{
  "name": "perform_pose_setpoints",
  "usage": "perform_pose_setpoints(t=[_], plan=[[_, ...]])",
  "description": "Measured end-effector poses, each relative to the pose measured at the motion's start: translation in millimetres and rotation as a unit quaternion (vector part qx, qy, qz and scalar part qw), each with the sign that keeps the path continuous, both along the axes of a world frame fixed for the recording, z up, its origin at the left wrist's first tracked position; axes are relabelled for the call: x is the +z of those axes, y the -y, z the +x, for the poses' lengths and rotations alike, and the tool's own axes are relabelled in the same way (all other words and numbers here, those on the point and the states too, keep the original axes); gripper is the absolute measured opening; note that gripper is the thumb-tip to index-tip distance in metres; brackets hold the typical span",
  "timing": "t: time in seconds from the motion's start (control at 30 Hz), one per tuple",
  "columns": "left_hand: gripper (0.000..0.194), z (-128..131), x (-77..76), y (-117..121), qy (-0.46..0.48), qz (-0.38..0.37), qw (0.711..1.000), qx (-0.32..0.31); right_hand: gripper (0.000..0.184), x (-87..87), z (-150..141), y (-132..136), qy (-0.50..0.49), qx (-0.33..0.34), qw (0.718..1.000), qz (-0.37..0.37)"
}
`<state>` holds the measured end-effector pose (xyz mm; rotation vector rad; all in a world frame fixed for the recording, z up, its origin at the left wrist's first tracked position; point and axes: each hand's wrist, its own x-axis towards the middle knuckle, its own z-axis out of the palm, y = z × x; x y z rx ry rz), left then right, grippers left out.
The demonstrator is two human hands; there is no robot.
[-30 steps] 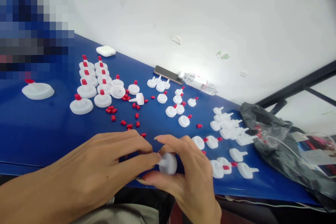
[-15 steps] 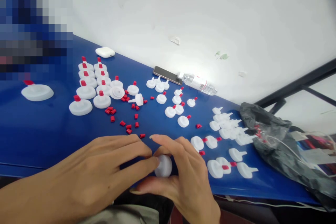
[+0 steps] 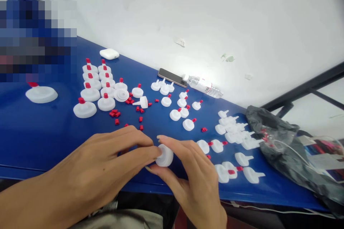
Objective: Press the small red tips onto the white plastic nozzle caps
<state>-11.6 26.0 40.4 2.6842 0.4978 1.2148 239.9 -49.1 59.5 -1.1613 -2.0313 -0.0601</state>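
Note:
A round white nozzle cap [image 3: 165,156] is held in front of me, near the table's front edge. My right hand [image 3: 192,175] curves around it, with fingertips at its upper rim and the thumb below. My left hand [image 3: 107,164] comes in from the left, its fingertips pinched against the cap's left side. The cap's spout and anything between the left fingertips are hidden. Loose red tips [image 3: 116,121] lie beyond my left hand. White nozzle caps with red tips [image 3: 85,109] stand in rows at the left. Others without red tips [image 3: 251,174] lie at the right.
Along the wall are a white case [image 3: 109,54], a phone [image 3: 172,77] and a clear bottle [image 3: 202,85]. A dark plastic bag [image 3: 285,164] covers the table's right end. More capped pieces [image 3: 188,124] are scattered mid-table on the blue table [image 3: 67,143].
The white nozzle cap has risen slightly and moved a little left, with both hands around it. My right thumb has come up closer to the cap. The view has shifted slightly.

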Motion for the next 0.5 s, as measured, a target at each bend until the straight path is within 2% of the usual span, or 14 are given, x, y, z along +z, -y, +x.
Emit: perform_pose_setpoints(t=[0.27, 0.4, 0.5], plan=[[0.035, 0, 2.1, 0, -0.011, 0.003, 1.0, -0.006, 0.029, -3.2, 2, 0, 0.023, -0.005, 0.999, 0.023], [0.038, 0, 3.7, 4, -0.015, 0.001, 1.0, -0.017, 0.048, -3.1, -1, 7, 0.014, -0.007, 1.0, 0.005], [0.04, -1, -0.2, 5, -0.007, -0.018, 1.0, -0.019, 0.055, -1.2, -8, 18, 0.001, -0.024, 0.999, -0.035]])
